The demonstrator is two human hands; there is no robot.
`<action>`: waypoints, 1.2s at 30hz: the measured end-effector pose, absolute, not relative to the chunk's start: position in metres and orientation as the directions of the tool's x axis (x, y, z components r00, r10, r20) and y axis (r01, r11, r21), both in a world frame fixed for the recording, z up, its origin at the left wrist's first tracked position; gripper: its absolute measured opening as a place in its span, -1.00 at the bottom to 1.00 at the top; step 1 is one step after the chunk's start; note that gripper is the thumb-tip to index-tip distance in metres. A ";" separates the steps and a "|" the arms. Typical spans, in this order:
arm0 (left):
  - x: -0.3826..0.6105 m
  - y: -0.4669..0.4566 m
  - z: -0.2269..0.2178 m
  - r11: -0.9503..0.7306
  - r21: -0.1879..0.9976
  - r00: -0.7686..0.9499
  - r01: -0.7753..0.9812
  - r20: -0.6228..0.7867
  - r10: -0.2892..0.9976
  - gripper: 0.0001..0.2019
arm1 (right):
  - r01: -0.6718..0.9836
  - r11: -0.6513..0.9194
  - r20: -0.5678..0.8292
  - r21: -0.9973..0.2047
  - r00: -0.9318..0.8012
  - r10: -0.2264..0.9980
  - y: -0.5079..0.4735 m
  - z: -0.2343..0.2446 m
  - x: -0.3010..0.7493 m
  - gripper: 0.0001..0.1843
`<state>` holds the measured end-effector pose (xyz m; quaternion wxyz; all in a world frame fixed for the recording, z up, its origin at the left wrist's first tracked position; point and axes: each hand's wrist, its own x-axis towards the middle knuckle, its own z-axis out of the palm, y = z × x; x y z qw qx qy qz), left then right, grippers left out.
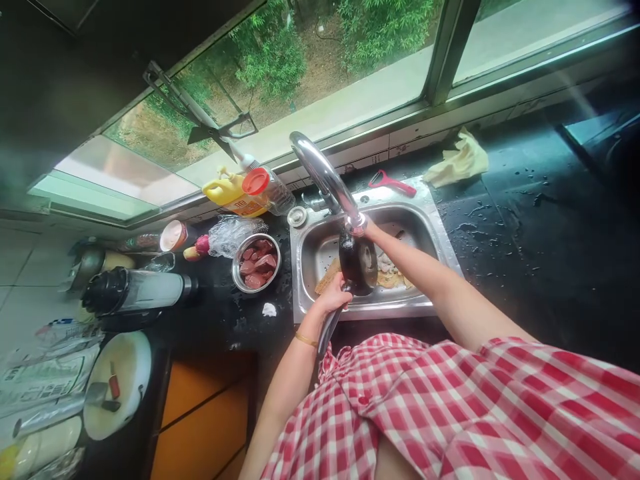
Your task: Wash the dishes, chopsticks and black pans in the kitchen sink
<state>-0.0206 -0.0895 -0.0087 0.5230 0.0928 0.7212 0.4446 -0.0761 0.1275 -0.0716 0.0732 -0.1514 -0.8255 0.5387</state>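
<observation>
My left hand [333,296] is closed round the dark handle [327,331] of a small black pan [357,265]. The pan is tipped on its side over the steel sink [299,293], beneath the curved chrome faucet [325,170]. My right hand [370,230] reaches to the pan's far side; its fingers are hidden behind the pan and the faucet's end. In the sink lie a brown sponge-like piece [327,277] and pale, tan scraps [389,275].
Left of the sink stands a metal bowl of dark red meat pieces [257,265]. Behind it are a yellow jug [230,193] and a red-lidded clear jar [275,193]. A red peeler [393,183] lies on the sink's rim, near a pale yellow cloth [459,161]. A blender [135,291] is farther left.
</observation>
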 end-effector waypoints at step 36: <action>-0.003 -0.058 0.019 -0.205 0.397 -0.447 -0.895 -0.804 0.392 -0.90 | 0.131 0.623 0.113 -0.771 -0.935 0.337 0.100 -0.065 0.002 -0.61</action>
